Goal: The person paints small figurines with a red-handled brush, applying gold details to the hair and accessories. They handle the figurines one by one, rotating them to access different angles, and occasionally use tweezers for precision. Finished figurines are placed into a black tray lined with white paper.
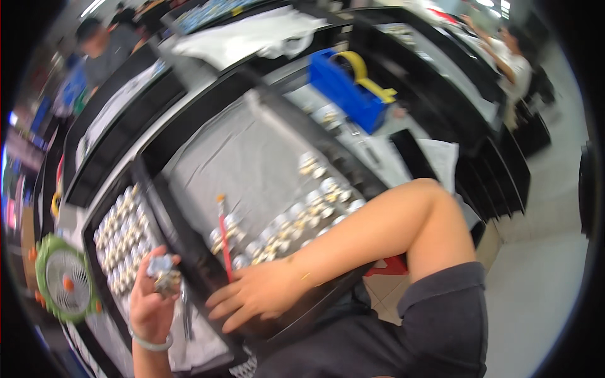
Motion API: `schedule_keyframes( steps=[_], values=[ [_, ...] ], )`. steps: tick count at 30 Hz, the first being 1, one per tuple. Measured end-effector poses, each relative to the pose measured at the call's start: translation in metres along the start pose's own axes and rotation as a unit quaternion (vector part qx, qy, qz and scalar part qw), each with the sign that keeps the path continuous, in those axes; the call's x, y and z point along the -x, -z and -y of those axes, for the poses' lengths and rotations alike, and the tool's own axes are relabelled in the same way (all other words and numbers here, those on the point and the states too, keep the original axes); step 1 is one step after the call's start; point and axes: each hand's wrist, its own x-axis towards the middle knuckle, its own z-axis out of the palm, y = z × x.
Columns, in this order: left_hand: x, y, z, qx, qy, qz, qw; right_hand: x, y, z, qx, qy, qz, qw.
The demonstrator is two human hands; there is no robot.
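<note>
My left hand [150, 305], with a pale bracelet at its wrist, is raised at the lower left. Its fingers are closed around a small silver-and-brass metal part [164, 277]. My right arm reaches across the black tray [252, 101] from the right. Its hand [261, 295] is over the tray's near left edge, fingers bent, holding a thin red-handled brush [225, 239] with brown bristles pointing up and away. Several similar metal parts [302, 217] stand in rows on the tray's grey lining. Motion blurs the finer details of the parts.
Left of the tray, another black tray [123, 242] holds many such parts, beside a green fan [66, 280]. A blue tape dispenser [346, 91] with yellow tape and a dark flat object [413, 154] lie beyond. Two people work farther off; stacked black trays stand at right.
</note>
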Motion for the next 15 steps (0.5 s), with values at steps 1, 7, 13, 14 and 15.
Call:
schedule_keyframes(
  steps=[1, 7, 13, 14, 15],
  values=[
    [0.007, 0.003, 0.004, -0.033, -0.004, -0.002, 0.999, 0.0, -0.004, -0.002, -0.008, -0.016, 0.005, 1.0],
    [0.005, 0.023, 0.016, -0.041, -0.071, 0.051, 0.995, -0.01, 0.02, 0.011, 0.042, -0.093, 0.106, 0.989],
    [0.01, 0.026, 0.016, -0.187, -0.192, 0.106, 0.958, -0.016, 0.023, 0.01, 0.046, -0.089, 0.132, 0.986],
    [0.01, 0.025, 0.016, -0.192, -0.196, 0.105, 0.956, -0.017, 0.024, 0.011, 0.035, -0.092, 0.131, 0.987],
    [0.011, 0.024, 0.015, -0.197, -0.2, 0.105, 0.954, -0.017, 0.024, 0.011, 0.024, -0.095, 0.129, 0.987]
  ],
)
